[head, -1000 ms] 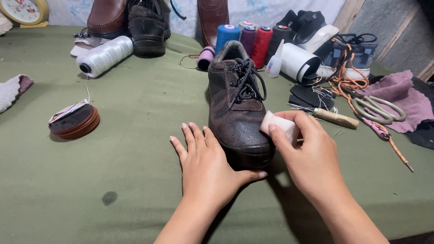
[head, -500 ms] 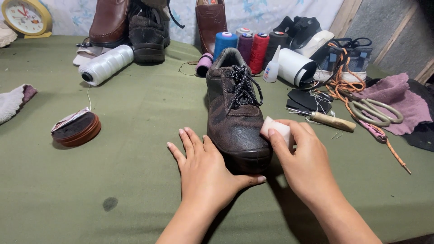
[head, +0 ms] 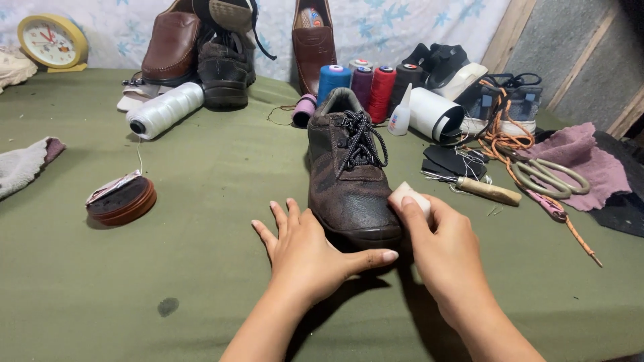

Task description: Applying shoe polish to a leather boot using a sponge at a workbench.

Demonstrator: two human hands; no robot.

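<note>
A dark brown lace-up shoe stands on the green table cover, toe toward me. My left hand lies flat against the toe's left side, its thumb stretched under the front of the toe. My right hand holds a small white block pressed against the toe's right side.
An open round tin of polish sits at the left. A white thread cone, coloured thread spools, a glue bottle and other shoes line the back. An awl, scissors and a purple cloth lie at the right.
Both hands stay on the shoe's toe. My right hand with the white block has shifted slightly along the toe's right side. The view has tilted down a little.
</note>
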